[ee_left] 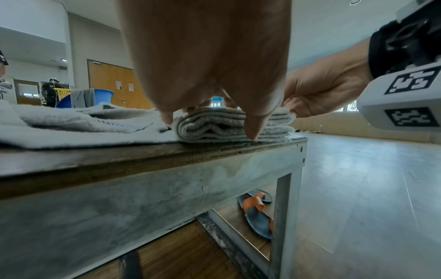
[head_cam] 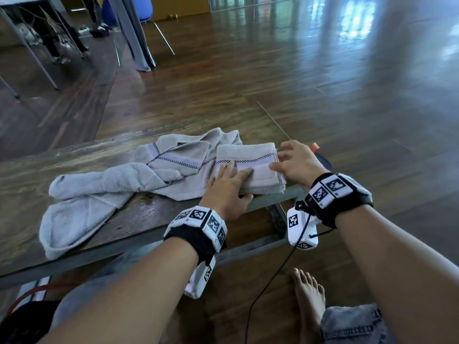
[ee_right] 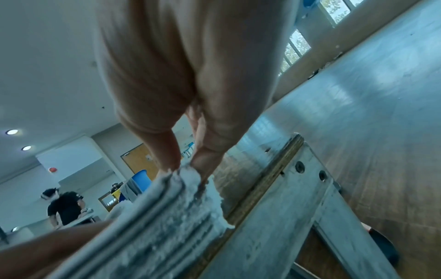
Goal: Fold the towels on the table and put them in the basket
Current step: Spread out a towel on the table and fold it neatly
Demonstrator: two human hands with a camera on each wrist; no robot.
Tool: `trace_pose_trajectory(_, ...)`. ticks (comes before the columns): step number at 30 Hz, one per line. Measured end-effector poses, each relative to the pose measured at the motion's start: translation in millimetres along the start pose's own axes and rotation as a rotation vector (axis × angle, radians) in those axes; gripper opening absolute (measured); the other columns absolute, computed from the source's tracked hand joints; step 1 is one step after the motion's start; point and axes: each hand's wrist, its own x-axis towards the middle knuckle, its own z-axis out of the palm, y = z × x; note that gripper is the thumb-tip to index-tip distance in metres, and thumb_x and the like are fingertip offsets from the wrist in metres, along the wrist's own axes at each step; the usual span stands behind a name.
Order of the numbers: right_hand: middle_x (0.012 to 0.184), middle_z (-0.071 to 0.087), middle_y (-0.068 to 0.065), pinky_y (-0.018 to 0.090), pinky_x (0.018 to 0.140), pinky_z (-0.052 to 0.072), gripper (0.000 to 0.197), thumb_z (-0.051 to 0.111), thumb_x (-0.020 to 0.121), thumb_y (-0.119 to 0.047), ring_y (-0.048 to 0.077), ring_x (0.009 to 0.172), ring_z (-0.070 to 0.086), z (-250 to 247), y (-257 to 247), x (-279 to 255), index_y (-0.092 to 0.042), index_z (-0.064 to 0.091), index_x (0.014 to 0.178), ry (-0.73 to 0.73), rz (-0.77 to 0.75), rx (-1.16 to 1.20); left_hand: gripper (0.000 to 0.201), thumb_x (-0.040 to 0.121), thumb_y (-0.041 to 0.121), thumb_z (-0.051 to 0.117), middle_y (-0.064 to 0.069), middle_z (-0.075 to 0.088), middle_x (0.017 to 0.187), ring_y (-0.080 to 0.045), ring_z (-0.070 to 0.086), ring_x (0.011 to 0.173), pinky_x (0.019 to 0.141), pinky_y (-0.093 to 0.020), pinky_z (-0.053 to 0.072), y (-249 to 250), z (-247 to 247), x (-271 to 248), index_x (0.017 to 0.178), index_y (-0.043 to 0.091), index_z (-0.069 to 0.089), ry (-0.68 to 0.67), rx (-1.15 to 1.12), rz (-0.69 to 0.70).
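My left hand (head_cam: 227,188) lies flat on the folded towel (head_cam: 248,167), fingers straight, thumb down its near side. The towel sits at the table's (head_cam: 139,219) near right corner, its long axis running along the near edge and its striped band running the same way. My right hand (head_cam: 296,162) pinches its right end, thumb on top. Farther left, a second towel (head_cam: 119,184) sprawls unfolded, stretching toward the near left edge.

Glossy wood floor (head_cam: 323,70), windows (ee_right: 298,43) far wall, orange doors (ee_left: 112,83).
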Motion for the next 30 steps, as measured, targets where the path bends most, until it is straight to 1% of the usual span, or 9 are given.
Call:
trace_pose_trajectory(6, 0.121, 0.060, 0.009, 0.036, 0.089, 0.049, 0.052, 0.074, 0.080, -0.010, 0.026, 0.114, 0.057, 7.3, -5.2, -7.5, -0.012, 0.052, 0.128, 0.126, -0.113, -0.426, 0.069, 0.089, 0.050, 0.056, 0.002, 0.006, 0.166, -0.019, 0.001, 0.153, 0.123, -0.047, 0.005, -4.2, -1.4, -0.7, 0.150, 0.046, 0.024, -0.031, -0.011, -0.008)
trace_pose_trajectory(10, 0.131, 0.044, 0.009, 0.039, 0.085, 0.045, 0.047, 0.065, 0.081, -0.011, 0.030, 0.124, 0.040, 14.8, -13.0, -20.0, -0.016, 0.051, 0.126, 0.219, -0.283, -0.760, 0.050, 0.081, 0.052, 0.061, 0.001, 0.041, 0.143, -0.022, 0.030, 0.139, 0.117, -0.044, 0.019, -5.1, -14.8, 1.7, 0.127, 0.036, 0.052, 0.055, -0.147, 0.042)
trace_pose_trajectory(12, 0.135, 0.045, 0.008, 0.042, 0.093, 0.047, 0.041, 0.059, 0.086, -0.015, 0.028, 0.125, 0.040, 21.3, -14.2, -22.9, -0.014, 0.052, 0.127, 0.243, -0.405, -0.771, 0.041, 0.081, 0.048, 0.059, 0.002, 0.048, 0.130, -0.020, 0.039, 0.129, 0.113, -0.043, 0.027, -5.5, -20.6, 6.6, 0.119, 0.030, 0.055, 0.134, -0.161, 0.090)
trace_pose_trajectory(15, 0.145, 0.042, 0.003, 0.045, 0.104, 0.043, 0.040, 0.051, 0.095, -0.022, 0.023, 0.133, 0.038, 31.5, -9.8, -22.0, -0.015, 0.048, 0.134, 0.123, -0.475, -0.729, 0.039, 0.088, 0.043, 0.057, 0.002, 0.047, 0.139, -0.019, 0.037, 0.134, 0.114, -0.040, 0.026, -4.5, -21.2, 16.1, 0.124, 0.027, 0.055, 0.151, -0.132, 0.119)
trace_pose_trajectory(20, 0.165, 0.019, 0.006, 0.044, 0.124, 0.017, 0.044, 0.038, 0.105, -0.019, 0.025, 0.154, 0.012, 39.8, 2.8, -13.7, -0.010, 0.035, 0.148, 0.007, -0.506, -0.751, 0.030, 0.091, 0.017, 0.049, 0.000, 0.050, 0.142, -0.019, 0.039, 0.137, 0.113, -0.042, 0.032, -2.9, -18.9, 36.6, 0.117, 0.018, 0.062, 0.223, -0.129, 0.151)
trace_pose_trajectory(22, 0.166, 0.017, 0.006, 0.041, 0.125, 0.011, 0.046, 0.034, 0.105, -0.018, 0.022, 0.155, 0.008, 45.6, 4.2, -8.8, -0.011, 0.032, 0.151, 0.003, -0.527, -0.765, 0.031, 0.091, 0.019, 0.047, 0.000, 0.053, 0.138, -0.019, 0.042, 0.134, 0.111, -0.043, 0.034, -5.1, -16.5, 47.1, 0.119, 0.018, 0.061, 0.238, -0.095, 0.149)
trace_pose_trajectory(24, 0.167, 0.016, 0.004, 0.040, 0.126, 0.007, 0.050, 0.030, 0.107, -0.026, 0.018, 0.155, 0.006, 52.2, 7.9, -5.5, -0.013, 0.027, 0.155, -0.023, -0.483, -0.752, 0.042, 0.097, 0.027, 0.040, 0.003, 0.043, 0.150, -0.018, 0.031, 0.144, 0.118, -0.044, 0.024, -7.4, -8.0, 54.8, 0.138, 0.024, 0.049, 0.162, -0.041, 0.087)
trace_pose_trajectory(26, 0.169, 0.011, -0.001, 0.042, 0.126, 0.003, 0.055, 0.025, 0.107, -0.035, 0.012, 0.155, 0.002, 57.2, 14.2, -1.8, -0.016, 0.019, 0.159, -0.042, -0.386, -0.729, 0.052, 0.102, 0.034, 0.027, 0.011, 0.017, 0.163, -0.012, 0.006, 0.152, 0.123, -0.045, 0.005, -12.9, 3.4, 58.1, 0.153, 0.033, 0.023, 0.055, 0.012, 0.019)
trace_pose_trajectory(30, 0.170, -0.002, -0.003, 0.043, 0.125, -0.005, 0.064, 0.021, 0.106, -0.046, 0.010, 0.155, -0.008, 62.5, 20.8, 8.2, -0.016, 0.007, 0.161, -0.037, -0.315, -0.786, 0.055, 0.102, 0.046, 0.015, 0.015, -0.003, 0.165, -0.009, -0.011, 0.151, 0.123, -0.044, -0.005, -29.1, 10.3, 60.3, 0.156, 0.039, 0.009, 0.012, 0.003, -0.018)
